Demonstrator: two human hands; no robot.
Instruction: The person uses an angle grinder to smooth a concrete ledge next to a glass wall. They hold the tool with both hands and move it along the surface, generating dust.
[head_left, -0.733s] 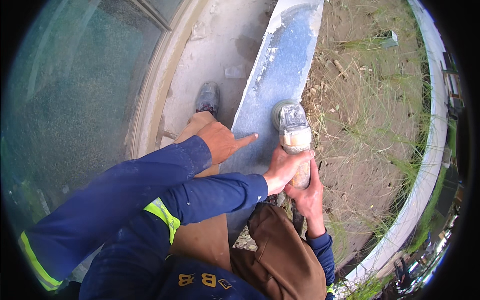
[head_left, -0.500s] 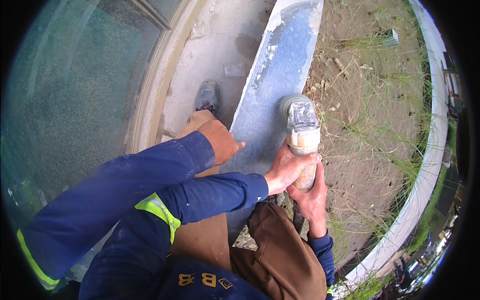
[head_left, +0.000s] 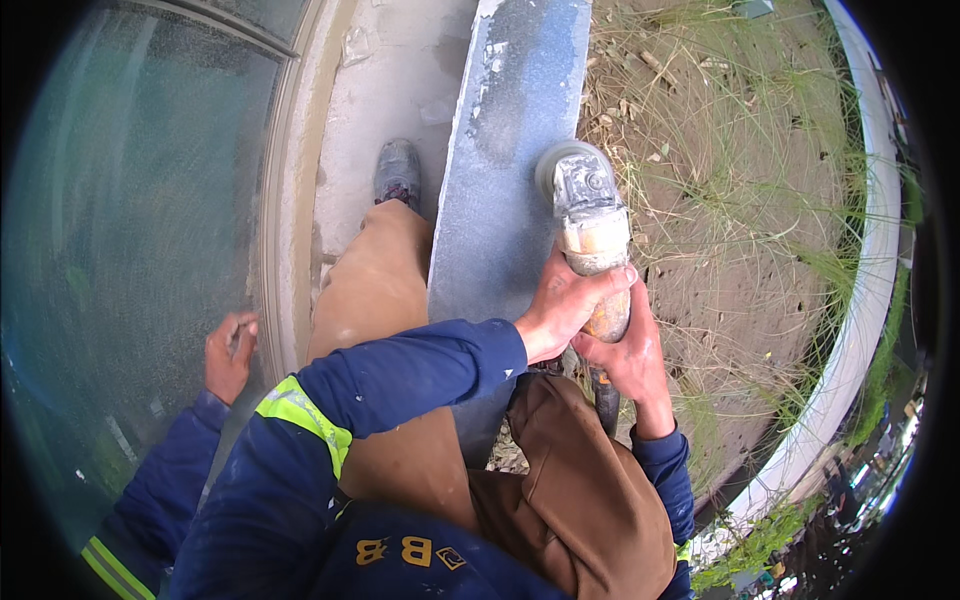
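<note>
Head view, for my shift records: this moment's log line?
left hand: on grinder; right hand: on grinder; disc: over right edge of slab; co-worker's hand: off grinder

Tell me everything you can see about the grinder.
The grinder looks worn and dusty: a grey, metal-looking head, a pale collar and an orange-stained barrel. The head points forward; its round disc lies over the slab's right edge, contact unclear. The left hand and right hand grip the barrel from either side. A dark, cord-like part leaves the near end.
</note>
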